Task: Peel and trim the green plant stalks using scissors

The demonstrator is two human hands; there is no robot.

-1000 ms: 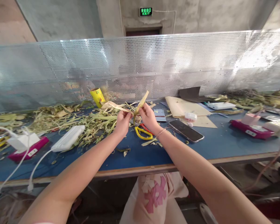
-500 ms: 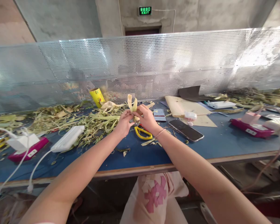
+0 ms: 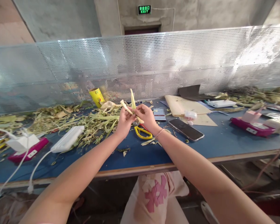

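Both my hands are raised over the blue table [image 3: 200,146], pinching a pale yellow strip of dried leaf [image 3: 132,100] between them. My left hand [image 3: 124,119] grips its lower part with closed fingers. My right hand [image 3: 146,115] is closed on the same strip from the right, and two ends of the leaf stick up above the fingers. Below my hands lie yellow-handled scissors [image 3: 143,133] on the table.
A heap of green and dry leaf strips [image 3: 67,119] covers the table's left half. A yellow roll [image 3: 96,96], a white charger with cable [image 3: 66,141], pink devices [image 3: 252,126], a phone [image 3: 186,129] and brown paper [image 3: 184,107] lie around. A perforated metal screen [image 3: 200,59] closes the back.
The long strip that stretched out to the left has been folded in. My hands have come closer together, and the leaf ends now stand upright above them.
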